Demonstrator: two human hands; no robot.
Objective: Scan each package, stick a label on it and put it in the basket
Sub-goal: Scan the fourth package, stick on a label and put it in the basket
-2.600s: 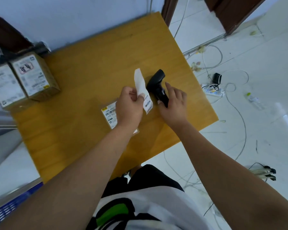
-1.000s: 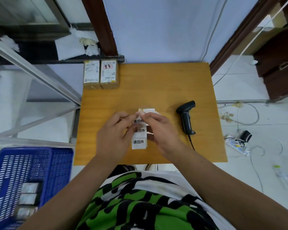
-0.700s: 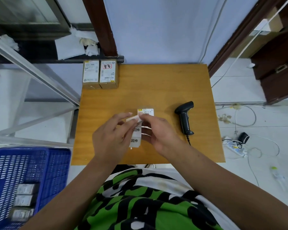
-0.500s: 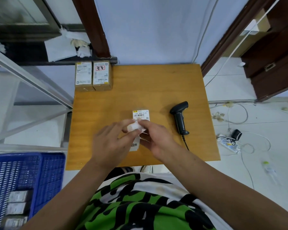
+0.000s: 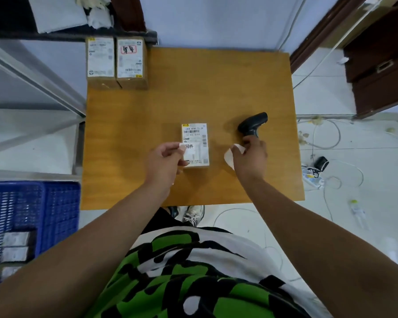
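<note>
three blurred packages (image 5: 15,239), inside blue basket (image 5: 60,214)

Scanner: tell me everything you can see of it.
The scanner is a black, matte, plastic-looking handheld gun type lying on the wooden table, right of the package, head angled away to the right. The right hand, also holding a white paper strip, covers the lower end of its grip; contact is unclear.

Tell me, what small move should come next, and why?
Probably lower the left hand and press its small white printed sticker flat onto the white-labelled cardboard package: the sticker is pinched over it, apparently not stuck down, and the right hand holds the white paper backing strip.
</note>
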